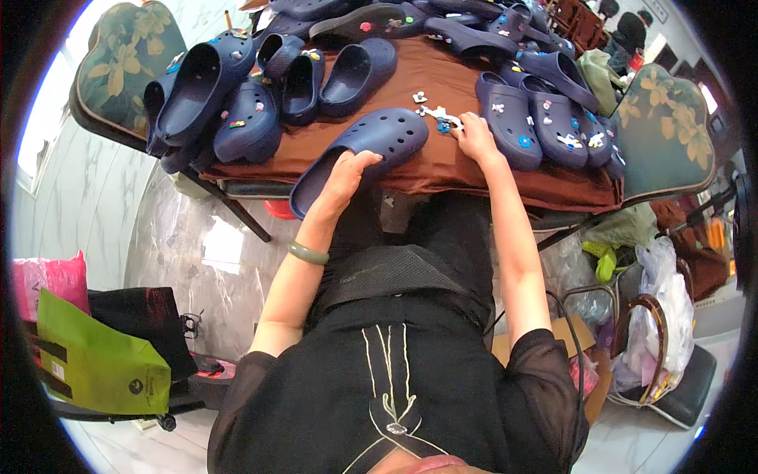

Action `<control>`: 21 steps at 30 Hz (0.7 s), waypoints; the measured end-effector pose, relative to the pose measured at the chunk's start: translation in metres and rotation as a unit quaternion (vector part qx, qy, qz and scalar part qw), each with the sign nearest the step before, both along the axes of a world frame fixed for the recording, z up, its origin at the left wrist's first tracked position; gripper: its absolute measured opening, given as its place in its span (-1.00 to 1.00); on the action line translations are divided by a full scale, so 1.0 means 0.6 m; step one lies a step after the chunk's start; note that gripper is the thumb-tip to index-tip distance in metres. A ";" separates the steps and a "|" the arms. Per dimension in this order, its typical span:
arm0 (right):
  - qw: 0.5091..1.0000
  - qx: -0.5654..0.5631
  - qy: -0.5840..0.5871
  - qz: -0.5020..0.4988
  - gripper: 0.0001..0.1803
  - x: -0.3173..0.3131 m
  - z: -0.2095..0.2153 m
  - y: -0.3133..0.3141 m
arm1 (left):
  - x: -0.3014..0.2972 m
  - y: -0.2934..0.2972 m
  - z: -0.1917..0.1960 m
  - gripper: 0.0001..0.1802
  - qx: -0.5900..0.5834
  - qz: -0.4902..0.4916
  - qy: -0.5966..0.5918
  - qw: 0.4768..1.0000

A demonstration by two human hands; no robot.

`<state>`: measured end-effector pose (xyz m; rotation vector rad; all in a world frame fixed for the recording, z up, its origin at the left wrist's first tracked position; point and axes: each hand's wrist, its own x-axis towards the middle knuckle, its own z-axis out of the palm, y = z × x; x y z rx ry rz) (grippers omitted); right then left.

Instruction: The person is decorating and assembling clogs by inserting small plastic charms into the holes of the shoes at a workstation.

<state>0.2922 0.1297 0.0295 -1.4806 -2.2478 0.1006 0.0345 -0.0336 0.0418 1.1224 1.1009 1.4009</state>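
A navy blue clog [380, 136] with round holes and no charms lies tilted at the near edge of the table. My left hand [343, 180] grips it by the side of its opening, thumb over the upper. Just right of its toe is a small group of shoe charms [437, 117], white and blue. My right hand [477, 139] is over these charms with its fingers bent and drawn together on one of them; the fingertips partly cover it. Close to the right of that hand sits a navy clog [510, 118] with charms in its upper.
A brown cloth [430, 170] covers the table. Several navy clogs [246, 126] stand on the left, with more along the back and right. Flower-patterned chairs [130, 67] flank the table. A green bag [103, 355] is at lower left, plastic bags [659, 276] at lower right.
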 end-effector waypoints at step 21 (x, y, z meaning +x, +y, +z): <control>0.970 0.081 -0.220 -0.061 -0.83 -0.015 0.036 -0.040 | 0.008 0.018 -0.004 -0.58 0.054 0.005 -0.026 0.998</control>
